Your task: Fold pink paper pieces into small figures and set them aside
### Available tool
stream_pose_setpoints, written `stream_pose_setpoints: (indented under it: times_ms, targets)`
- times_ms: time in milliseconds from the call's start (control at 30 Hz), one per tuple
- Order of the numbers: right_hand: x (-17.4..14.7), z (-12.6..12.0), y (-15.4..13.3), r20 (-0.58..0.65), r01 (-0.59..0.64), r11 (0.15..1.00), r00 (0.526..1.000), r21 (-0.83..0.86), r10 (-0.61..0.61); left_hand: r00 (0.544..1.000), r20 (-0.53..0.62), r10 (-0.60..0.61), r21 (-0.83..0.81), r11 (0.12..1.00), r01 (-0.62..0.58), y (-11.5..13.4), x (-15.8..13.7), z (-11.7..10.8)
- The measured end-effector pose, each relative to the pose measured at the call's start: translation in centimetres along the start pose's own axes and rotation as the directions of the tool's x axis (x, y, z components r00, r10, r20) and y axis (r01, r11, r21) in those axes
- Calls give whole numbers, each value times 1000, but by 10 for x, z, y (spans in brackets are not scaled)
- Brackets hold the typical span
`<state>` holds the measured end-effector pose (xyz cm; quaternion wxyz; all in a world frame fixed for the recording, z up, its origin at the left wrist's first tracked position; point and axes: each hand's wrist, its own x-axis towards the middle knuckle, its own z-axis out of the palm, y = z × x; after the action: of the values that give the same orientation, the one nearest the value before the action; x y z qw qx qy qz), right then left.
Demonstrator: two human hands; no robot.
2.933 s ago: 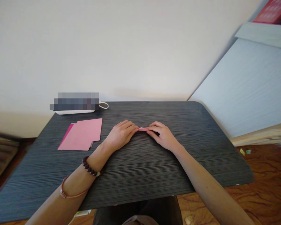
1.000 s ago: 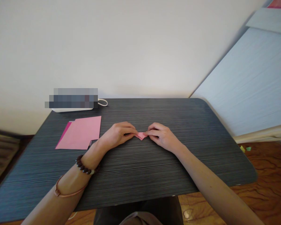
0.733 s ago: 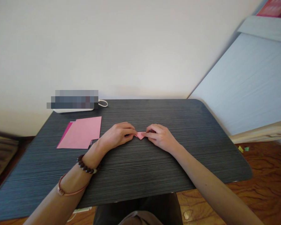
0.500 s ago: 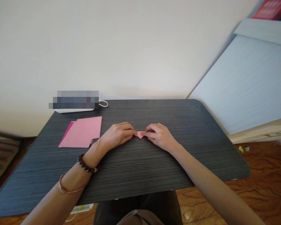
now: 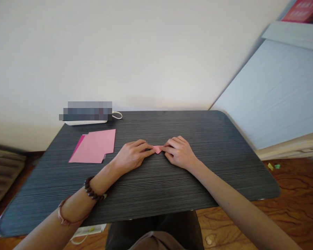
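Observation:
A small folded pink paper (image 5: 158,149) lies on the dark table in front of me, its lower edge coming to a point. My left hand (image 5: 134,154) pinches its left end between thumb and fingers. At the right end, the fingers of my right hand (image 5: 179,151) are closed on the same paper. Both ends are covered by fingertips, so only the middle of the fold shows. A beaded bracelet (image 5: 90,189) and a thin reddish-brown band (image 5: 65,221) circle my left wrist and forearm.
Pink paper sheets (image 5: 95,146), a magenta one beneath, lie left of my hands. Behind them stands a pixelated object with a white base (image 5: 86,122) and a white cable loop (image 5: 118,115). The dark table (image 5: 156,194) meets a wall; a pale panel (image 5: 276,86) rises at right.
My left hand has shifted its fingers on the paper's left end, its thumb now lower and wrist further down-left. My right hand keeps its grip. The view has moved slightly.

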<state>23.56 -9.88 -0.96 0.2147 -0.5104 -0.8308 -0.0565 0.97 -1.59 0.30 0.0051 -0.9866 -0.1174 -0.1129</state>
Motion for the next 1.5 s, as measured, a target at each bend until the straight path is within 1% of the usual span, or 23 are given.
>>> stream_pose_setpoints:
  times_ms: [100,333,500,667,767,867,967,1100,1233,1400,1500]
  targets:
    - [0,1,-1,-16,5,1000,1000,-8,-5,1000,13,-5,5,1000,5,4,-2,-2]
    - [0,2,-2,-26,-27,999,999,-21,26,996,72,-60,14,998,59,11,-1,-7]
    - [0,1,-4,-8,1,998,1000,-60,-1,991,52,-125,14,992,125,17,-3,-5]
    - [1,4,-9,-14,-35,988,999,-148,33,988,39,-152,21,988,151,23,-3,-6]
    - [1,5,-11,-24,-57,984,998,-167,54,987,33,-155,26,988,154,26,-2,-6]
    - [-1,4,-11,-30,-64,988,998,-142,60,985,13,-171,37,985,171,28,-3,-4]
    - [-1,3,-10,-26,-41,993,999,-112,39,982,2,-190,38,981,189,30,-3,-3]
    - [-1,1,-9,13,-10,992,1000,-126,11,984,31,-173,18,985,173,31,-2,-5]
    - [-2,0,-9,46,-7,992,999,-125,13,985,24,-172,-1,985,172,30,-2,-6]
    - [-5,3,-8,-13,-60,997,998,-46,60,986,37,-163,-3,987,163,29,-1,-7]
    - [-5,4,-8,-26,-72,997,997,-39,71,981,60,-182,7,983,182,32,2,-7]
